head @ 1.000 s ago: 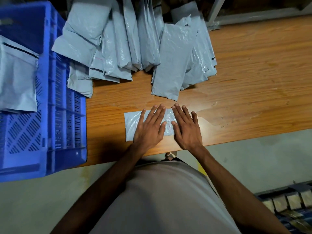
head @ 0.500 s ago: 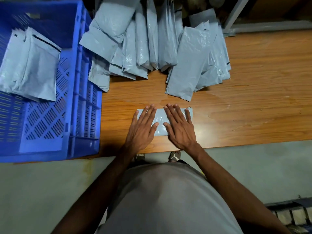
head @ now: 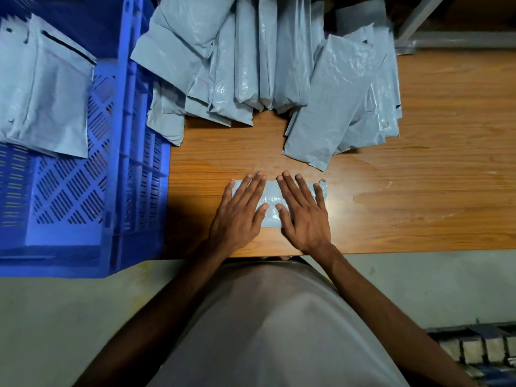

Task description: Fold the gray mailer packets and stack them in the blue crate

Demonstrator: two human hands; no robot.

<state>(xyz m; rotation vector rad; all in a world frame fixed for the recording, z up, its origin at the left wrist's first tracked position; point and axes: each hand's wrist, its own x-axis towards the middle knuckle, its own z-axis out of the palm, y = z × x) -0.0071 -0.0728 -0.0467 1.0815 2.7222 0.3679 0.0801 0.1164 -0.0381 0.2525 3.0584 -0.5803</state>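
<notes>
Left hand and right hand lie flat side by side, fingers straight and slightly spread, pressing a folded gray mailer packet onto the wooden table near its front edge. Beyond: loose pile of unfolded mailers. Far left: blue crate holding stacked folded packets.

The folded packet under the person's palms is looking narrower and longer than a second ago, now a flattened strip on the counter. The left hand and right hand are sitting a little further apart, so more gray is showing between them. The right hand's fingers are now reaching almost to the strip's right end, which was hidden before.
</notes>
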